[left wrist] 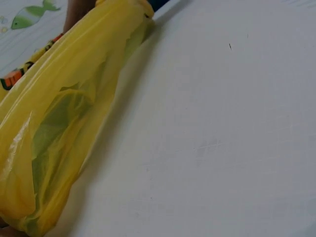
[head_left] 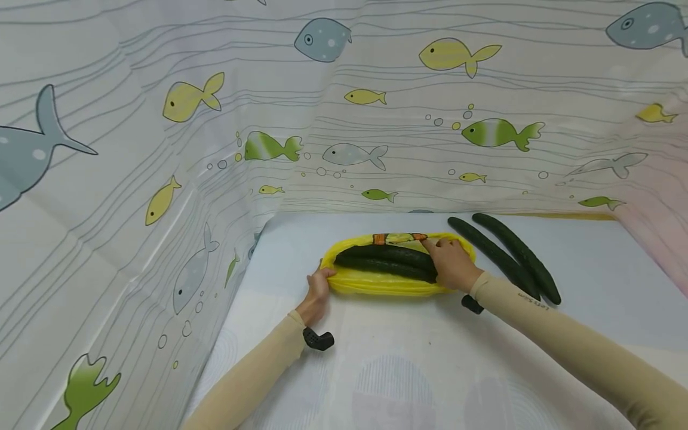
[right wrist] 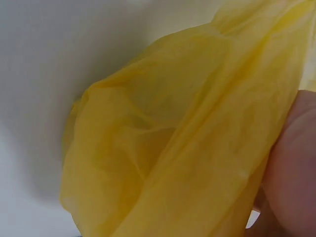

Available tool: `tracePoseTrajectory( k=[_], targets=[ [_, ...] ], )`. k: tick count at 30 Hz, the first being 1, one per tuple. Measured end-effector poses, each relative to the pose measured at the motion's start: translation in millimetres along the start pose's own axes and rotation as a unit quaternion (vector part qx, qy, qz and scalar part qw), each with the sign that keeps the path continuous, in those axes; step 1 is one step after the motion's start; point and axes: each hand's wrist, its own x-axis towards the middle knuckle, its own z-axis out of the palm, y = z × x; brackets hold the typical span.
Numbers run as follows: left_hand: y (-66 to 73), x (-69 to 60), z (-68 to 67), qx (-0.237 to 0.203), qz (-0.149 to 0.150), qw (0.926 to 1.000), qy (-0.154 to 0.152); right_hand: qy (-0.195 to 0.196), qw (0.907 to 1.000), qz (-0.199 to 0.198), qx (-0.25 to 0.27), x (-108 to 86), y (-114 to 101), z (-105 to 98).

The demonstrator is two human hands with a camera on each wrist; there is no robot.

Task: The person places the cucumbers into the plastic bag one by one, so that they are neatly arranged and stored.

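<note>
A yellow plastic bag lies on the table with its mouth spread wide toward the camera. Inside it, two dark green cucumbers rest side by side. At the bag's left end my left hand grips the edge, thumb over the rim. My right hand is at the right end, over the cucumbers' tips, its fingers holding the far rim near an orange printed patch. The right wrist view shows crumpled yellow film beside part of that hand; most of its fingers are hidden there.
Two more long cucumbers lie on the table to the right of the bag, close to the right forearm. The white table ends at the back against a fish-print curtain, which also hangs along the left side.
</note>
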Motion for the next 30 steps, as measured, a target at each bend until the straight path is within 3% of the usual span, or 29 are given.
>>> tracePoseTrajectory(
  k=[7, 23, 30],
  targets=[
    [0.4, -0.9, -0.5, 0.000, 0.000, 1.0000, -0.003, -0.031, 0.9994, 0.008, 0.008, 0.9, 2.4, -0.9],
    [0.4, -1.0, -1.0, -0.004, 0.002, 1.0000, -0.005, -0.065, 0.9975, -0.024, 0.014, -2.1, 5.2, -12.1],
    [-0.1, -2.1, -0.5, -0.010, -0.007, 0.9999, 0.002, -0.104, 0.9938, -0.038, 0.014, -8.1, -0.1, -20.9]
  ],
)
